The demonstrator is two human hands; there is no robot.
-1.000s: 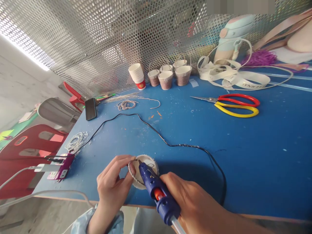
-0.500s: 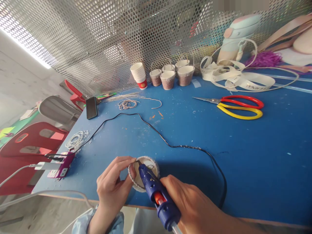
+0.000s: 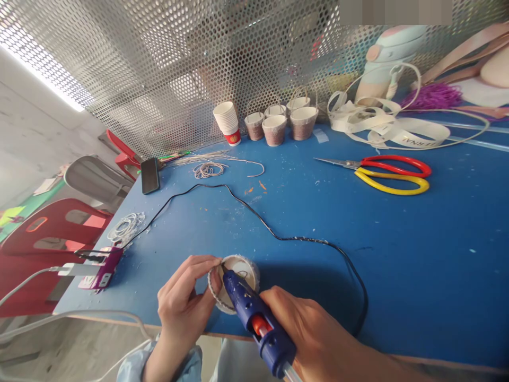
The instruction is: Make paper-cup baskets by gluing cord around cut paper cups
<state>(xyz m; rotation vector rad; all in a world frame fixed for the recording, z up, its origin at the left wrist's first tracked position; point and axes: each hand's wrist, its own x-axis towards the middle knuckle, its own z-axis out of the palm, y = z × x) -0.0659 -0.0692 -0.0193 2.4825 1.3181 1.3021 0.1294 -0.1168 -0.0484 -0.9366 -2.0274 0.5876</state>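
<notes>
A small paper cup (image 3: 254, 269) with a pale braided rim stands near the table's front edge, its mouth facing up toward me. My left hand (image 3: 189, 297) grips its left side, fingertips on the rim and thumb low on the wall. In my right hand (image 3: 306, 329) is a dark blue hot glue gun (image 3: 254, 315), a clear glue stick poking out of its back end. The gun's nozzle touches or nearly touches the inside of the rim, close to my left fingertips. The gun's body hides part of the cup's inside.
Across the blue table (image 3: 286, 201) runs a black cord (image 3: 254, 212) to a purple power strip (image 3: 101, 270). Scissors (image 3: 369, 170) lie to the right. Behind are stacked paper cups (image 3: 226, 122), several twine-wrapped cup baskets (image 3: 274, 131), ribbon (image 3: 413, 132), twine (image 3: 209, 170) and a phone (image 3: 150, 176).
The glue gun's nozzle has shifted slightly left and toward the rim. My left hand keeps its hold on the cup.
</notes>
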